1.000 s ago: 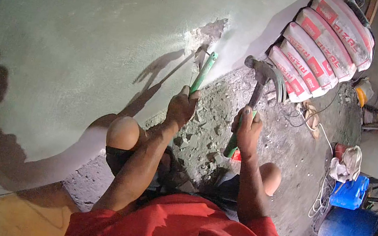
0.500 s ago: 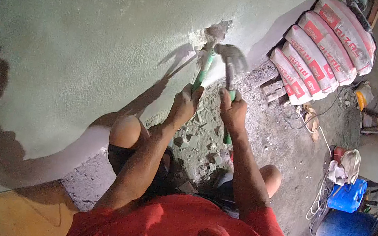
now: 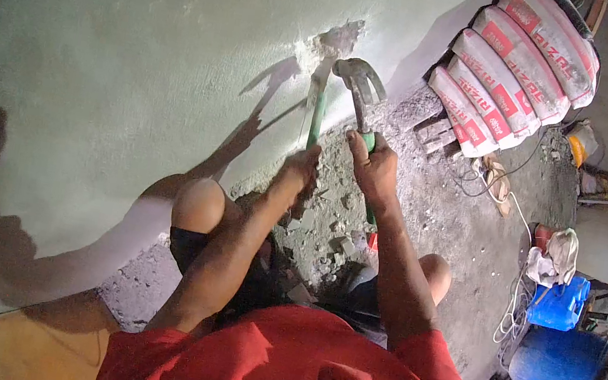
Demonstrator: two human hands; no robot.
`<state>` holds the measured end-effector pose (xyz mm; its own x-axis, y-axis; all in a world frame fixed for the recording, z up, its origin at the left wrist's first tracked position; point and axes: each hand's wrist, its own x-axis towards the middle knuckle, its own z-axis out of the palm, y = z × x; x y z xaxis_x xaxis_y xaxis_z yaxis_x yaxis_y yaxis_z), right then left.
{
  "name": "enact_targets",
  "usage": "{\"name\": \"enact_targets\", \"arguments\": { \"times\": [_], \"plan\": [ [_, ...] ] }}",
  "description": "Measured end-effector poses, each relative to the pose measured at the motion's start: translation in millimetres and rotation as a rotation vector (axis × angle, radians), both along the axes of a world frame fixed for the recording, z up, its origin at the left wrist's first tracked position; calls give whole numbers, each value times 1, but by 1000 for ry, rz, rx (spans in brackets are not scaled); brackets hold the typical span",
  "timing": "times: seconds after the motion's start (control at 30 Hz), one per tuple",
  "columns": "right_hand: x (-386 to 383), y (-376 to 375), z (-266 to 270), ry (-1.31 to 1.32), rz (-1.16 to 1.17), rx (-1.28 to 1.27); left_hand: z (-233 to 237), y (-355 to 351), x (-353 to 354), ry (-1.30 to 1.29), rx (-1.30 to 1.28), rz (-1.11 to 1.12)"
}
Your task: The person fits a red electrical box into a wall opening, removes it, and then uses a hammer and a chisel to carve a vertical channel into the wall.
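grey plastered wall (image 3: 144,48) fills most of my view, with stacked cement bags (image 3: 519,65) to the right, rubble (image 3: 335,195) on the floor (image 3: 468,246) in front of me and a chipped patch (image 3: 330,40) high on the plaster. my left hand (image 3: 299,170) is closed round the lower end of the green chisel (image 3: 316,117), its tip on the wall just under the patch, and my right hand (image 3: 374,170) is wrapped tight on the hammer (image 3: 360,100) handle, the head just beside the chisel. both look stiff and heavy, the hammer top-heavy, so i'd hold each low on its shaft.
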<state>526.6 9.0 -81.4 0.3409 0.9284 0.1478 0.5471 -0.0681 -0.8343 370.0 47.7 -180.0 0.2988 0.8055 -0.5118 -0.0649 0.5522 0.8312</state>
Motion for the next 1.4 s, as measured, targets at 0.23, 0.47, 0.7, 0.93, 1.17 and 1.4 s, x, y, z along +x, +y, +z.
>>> {"name": "enact_targets", "arguments": {
  "times": [0.23,0.47,0.7,0.93,1.17,1.4],
  "plan": [
    [7,-15,43,250,5,150,22,-11,-4,490,568,-37],
    [10,-32,14,370,-53,60,21,1,1,508,490,-4],
    [25,-44,11,319,-41,38,5,-2,4,655,492,-86],
    [23,-50,4,451,-68,-39,10,0,3,668,556,-10],
    [7,-37,-34,361,-75,138,-1,0,1,641,619,-26],
    [9,0,-117,330,-170,-209,-23,12,-5,719,660,-14]
  ]
}}
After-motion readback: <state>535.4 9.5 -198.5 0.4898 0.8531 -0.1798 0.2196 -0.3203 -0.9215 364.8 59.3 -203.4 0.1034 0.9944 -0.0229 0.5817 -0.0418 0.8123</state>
